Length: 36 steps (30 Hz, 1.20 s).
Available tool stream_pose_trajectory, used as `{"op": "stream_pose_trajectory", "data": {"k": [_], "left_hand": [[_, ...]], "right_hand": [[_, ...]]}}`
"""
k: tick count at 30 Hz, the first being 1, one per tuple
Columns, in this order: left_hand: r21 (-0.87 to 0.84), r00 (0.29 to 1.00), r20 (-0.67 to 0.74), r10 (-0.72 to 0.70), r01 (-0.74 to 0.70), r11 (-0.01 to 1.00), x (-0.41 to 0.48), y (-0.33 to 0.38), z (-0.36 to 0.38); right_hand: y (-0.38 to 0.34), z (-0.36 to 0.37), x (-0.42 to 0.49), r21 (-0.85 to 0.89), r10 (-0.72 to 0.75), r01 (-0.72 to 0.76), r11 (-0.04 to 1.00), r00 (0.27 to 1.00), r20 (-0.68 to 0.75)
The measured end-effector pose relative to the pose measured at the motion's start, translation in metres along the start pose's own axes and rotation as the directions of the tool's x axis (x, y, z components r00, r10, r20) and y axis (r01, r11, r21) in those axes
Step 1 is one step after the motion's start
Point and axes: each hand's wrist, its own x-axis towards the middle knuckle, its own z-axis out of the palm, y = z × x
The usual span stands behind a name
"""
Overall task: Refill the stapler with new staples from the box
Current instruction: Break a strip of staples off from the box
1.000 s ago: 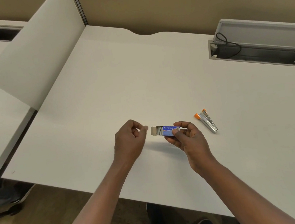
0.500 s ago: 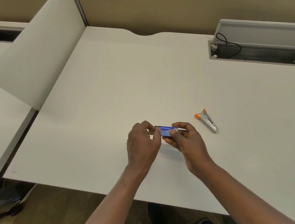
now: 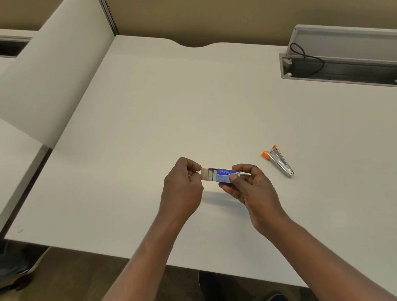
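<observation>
A small blue staple box [image 3: 226, 174] is held just above the white desk [image 3: 141, 132]. My right hand [image 3: 248, 186] grips its blue sleeve between thumb and fingers. My left hand [image 3: 184, 189] pinches the end of the brown inner tray [image 3: 206, 174], which sticks out to the left with grey staples [image 3: 212, 175] showing in it. The silver stapler with orange ends [image 3: 278, 160] lies opened flat on the desk, to the right of my right hand and apart from it.
A white divider panel [image 3: 47, 68] stands at the desk's left side. An open cable trough [image 3: 346, 64] with a black cable is set into the back right. The desk's front edge runs just below my wrists. Shoes show on the floor underneath.
My left hand came in from the left to the box's open end, took hold of the inner tray and drew it out leftward. My right hand and the stapler stayed put.
</observation>
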Motion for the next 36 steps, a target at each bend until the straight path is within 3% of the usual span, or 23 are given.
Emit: {"op": "stream_pose_trajectory", "data": {"k": [16,27,36], "left_hand": [[0.072,0.961,-0.062,0.269,-0.264,0.962,0.005,-0.004,0.002],[0.312,0.833,-0.024,0.553,-0.519,0.796,0.005,0.0,0.005],[0.205,0.868,-0.073,0.491,-0.469,0.859,0.014,-0.002,0.01]], "right_hand": [[-0.003,0.002,-0.005,0.007,-0.006,0.006,1.0,1.0,0.014],[-0.004,-0.001,-0.002,0.013,-0.006,0.005,1.0,1.0,0.013],[-0.007,-0.002,0.0,0.031,-0.006,0.005,0.999,1.0,0.02]]}}
